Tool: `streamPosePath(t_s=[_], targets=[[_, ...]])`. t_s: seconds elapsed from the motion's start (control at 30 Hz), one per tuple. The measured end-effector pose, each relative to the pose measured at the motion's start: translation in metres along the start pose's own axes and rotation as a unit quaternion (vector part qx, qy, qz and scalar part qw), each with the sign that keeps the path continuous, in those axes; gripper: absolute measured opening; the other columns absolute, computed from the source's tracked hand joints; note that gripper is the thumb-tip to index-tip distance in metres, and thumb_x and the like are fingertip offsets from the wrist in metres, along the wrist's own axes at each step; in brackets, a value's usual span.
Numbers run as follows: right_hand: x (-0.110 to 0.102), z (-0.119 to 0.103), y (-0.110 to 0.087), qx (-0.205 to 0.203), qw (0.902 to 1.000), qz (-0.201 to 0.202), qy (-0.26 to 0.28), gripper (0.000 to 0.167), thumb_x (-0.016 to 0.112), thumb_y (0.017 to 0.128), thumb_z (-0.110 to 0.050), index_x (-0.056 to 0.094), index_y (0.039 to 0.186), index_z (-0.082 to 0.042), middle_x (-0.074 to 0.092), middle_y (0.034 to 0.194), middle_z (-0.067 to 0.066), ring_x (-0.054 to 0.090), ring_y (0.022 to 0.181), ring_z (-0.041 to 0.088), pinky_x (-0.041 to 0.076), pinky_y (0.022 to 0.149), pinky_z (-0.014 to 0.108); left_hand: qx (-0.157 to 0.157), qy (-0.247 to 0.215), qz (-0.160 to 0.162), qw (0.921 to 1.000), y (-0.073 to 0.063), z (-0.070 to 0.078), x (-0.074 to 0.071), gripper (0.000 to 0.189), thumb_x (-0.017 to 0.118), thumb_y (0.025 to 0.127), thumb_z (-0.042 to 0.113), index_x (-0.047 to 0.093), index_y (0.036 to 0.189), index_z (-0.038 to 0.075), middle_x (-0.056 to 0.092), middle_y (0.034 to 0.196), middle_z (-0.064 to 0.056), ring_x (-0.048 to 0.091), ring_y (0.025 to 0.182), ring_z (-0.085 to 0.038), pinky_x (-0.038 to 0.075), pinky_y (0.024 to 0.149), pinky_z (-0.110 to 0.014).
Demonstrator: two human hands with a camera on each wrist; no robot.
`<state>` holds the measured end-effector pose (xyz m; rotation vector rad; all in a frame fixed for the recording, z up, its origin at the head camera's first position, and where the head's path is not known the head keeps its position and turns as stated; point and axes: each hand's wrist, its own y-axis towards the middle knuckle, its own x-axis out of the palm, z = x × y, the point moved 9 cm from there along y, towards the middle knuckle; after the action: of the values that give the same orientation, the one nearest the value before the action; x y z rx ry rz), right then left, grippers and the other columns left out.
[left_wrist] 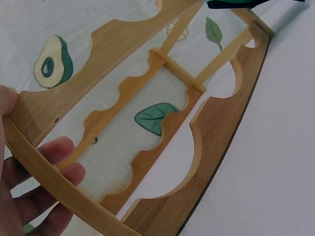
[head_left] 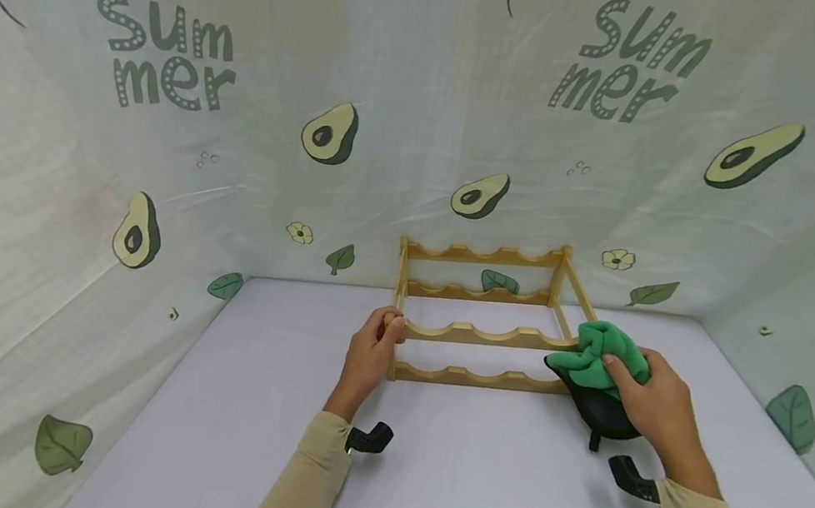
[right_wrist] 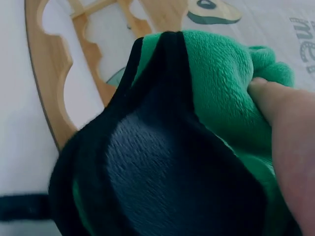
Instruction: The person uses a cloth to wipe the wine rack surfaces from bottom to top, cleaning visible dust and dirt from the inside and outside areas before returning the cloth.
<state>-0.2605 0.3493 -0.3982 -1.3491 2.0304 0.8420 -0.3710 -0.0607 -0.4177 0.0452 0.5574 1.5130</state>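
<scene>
Now our right hand [head_left: 662,400] pinches green cloth [head_left: 602,352], its black part [head_left: 602,412] drooping just beside hand. Our left hand [head_left: 367,356] grips wooden rack [head_left: 462,334] by left end; rack on table [head_left: 487,481] between hands, right end just behind cloth. Beyond both hands: avocado-print sheet [head_left: 412,79].

Showed smooth, low-sheen wood on the rack [head_left: 470,334], fuzzy plush fabric on the green cloth [right_wrist: 216,69], matt, creased fabric on the backdrop [head_left: 408,120].

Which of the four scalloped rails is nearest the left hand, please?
The front upper rail: its left end reaches the left hand. The front lower rail runs beneath it; the other two stand farther back.
</scene>
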Motion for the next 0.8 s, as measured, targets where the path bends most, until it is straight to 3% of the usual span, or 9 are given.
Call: streamPosePath(t_s=[0.17, 0.37, 0.8], targets=[[0.002, 0.004, 0.001, 0.003, 0.9998, -0.005, -0.02, 0.074, 0.047, 0.101, -0.056, 0.053, 0.126, 0.014, 0.056, 0.12, 0.039, 0.055, 0.104, 0.051, 0.047, 0.075, 0.059, 0.007, -0.004, -0.003, 1.0, 0.002, -0.001, 0.001, 0.032, 0.053, 0.103, 0.047, 0.063, 0.122, 0.023, 0.069, 0.098, 0.002, 0.068, 0.089, -0.014, 0.052, 0.079, -0.04], [0.006, -0.009, -0.002, -0.006, 0.9981, 0.045, 0.042, 0.061, 0.056, 0.099, -0.05, 0.062, 0.114, 0.009, 0.065, 0.104, 0.028, 0.057, 0.09, 0.036, 0.044, 0.066, 0.04, 0.015, 0.0, -0.001, 0.9999, 0.001, -0.002, -0.001, 0.031, 0.054, 0.103, 0.044, 0.063, 0.123, 0.021, 0.07, 0.097, 0.001, 0.068, 0.088, -0.014, 0.052, 0.078, -0.038], [0.054, -0.057, -0.01, -0.018, 0.9832, 0.065, 0.169, 0.048, 0.066, 0.096, -0.044, 0.062, 0.115, 0.001, 0.065, 0.108, 0.019, 0.056, 0.095, 0.024, 0.047, 0.075, 0.033, 0.02, -0.002, -0.013, 0.9997, 0.003, -0.003, 0.002, 0.036, 0.053, 0.103, 0.046, 0.062, 0.126, 0.019, 0.07, 0.103, 0.0, 0.068, 0.091, -0.015, 0.053, 0.082, -0.04]])
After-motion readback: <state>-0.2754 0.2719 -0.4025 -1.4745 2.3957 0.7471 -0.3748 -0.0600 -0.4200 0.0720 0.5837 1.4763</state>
